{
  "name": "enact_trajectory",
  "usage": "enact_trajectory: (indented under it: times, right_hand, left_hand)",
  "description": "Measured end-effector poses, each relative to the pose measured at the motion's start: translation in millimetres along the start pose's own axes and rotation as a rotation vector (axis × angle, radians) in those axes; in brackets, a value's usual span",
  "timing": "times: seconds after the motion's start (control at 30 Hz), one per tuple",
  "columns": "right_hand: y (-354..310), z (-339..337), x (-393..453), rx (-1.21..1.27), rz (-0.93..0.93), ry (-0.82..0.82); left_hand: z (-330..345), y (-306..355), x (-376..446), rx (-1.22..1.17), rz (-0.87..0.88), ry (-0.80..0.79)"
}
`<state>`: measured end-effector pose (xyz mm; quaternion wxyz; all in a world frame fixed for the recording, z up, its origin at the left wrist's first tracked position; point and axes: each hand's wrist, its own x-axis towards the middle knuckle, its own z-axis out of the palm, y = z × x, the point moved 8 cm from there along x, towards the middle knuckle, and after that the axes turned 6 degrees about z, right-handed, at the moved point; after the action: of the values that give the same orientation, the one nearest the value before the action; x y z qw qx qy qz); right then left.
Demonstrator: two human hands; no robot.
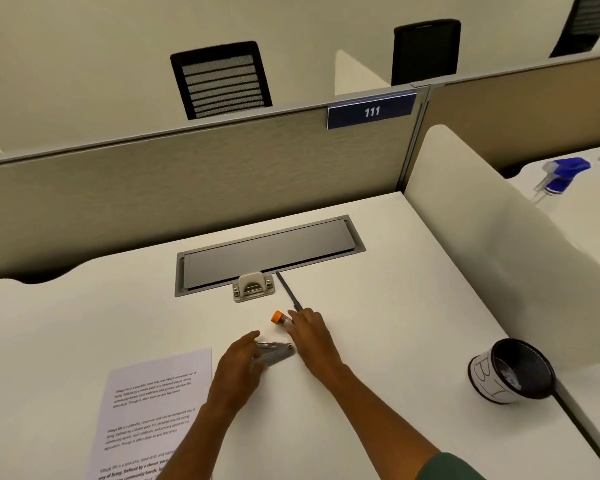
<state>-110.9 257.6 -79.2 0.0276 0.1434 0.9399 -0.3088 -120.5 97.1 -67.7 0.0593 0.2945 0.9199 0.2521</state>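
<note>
Head view: stapler (276,353) within left hand's (238,368) fingers (254,361), right hand (310,337) just beside.

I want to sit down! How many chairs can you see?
3. One chair stands behind the divider near the middle; a second chair is further right; a third chair is cut off at the top right corner. Others may be hidden behind the divider.
</note>
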Motion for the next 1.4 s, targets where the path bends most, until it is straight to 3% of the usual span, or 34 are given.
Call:
enact_trajectory:
  times: [0.2,0.6,0.93,1.23,1.4]
  right_hand:
    - [39,-51,-19,0.212,0.164,0.218]
    - [127,-147,-48,0.268,0.359,0.513]
    - [199,-181,-30,0.362,0.479,0.696]
    - [251,-199,0,0.441,0.586,0.812]
    - [264,-195,10,0.465,0.558,0.834]
  left_hand:
    - [-11,33,9,-0.01,0.1,0.057]
    - [19,140,73,-0.142,0.268,0.092]
    - [63,196,150,-0.209,0.271,0.053]
    - [106,208,205,-0.257,0.206,0.028]
    - [130,209,220,-0.271,0.158,0.007]
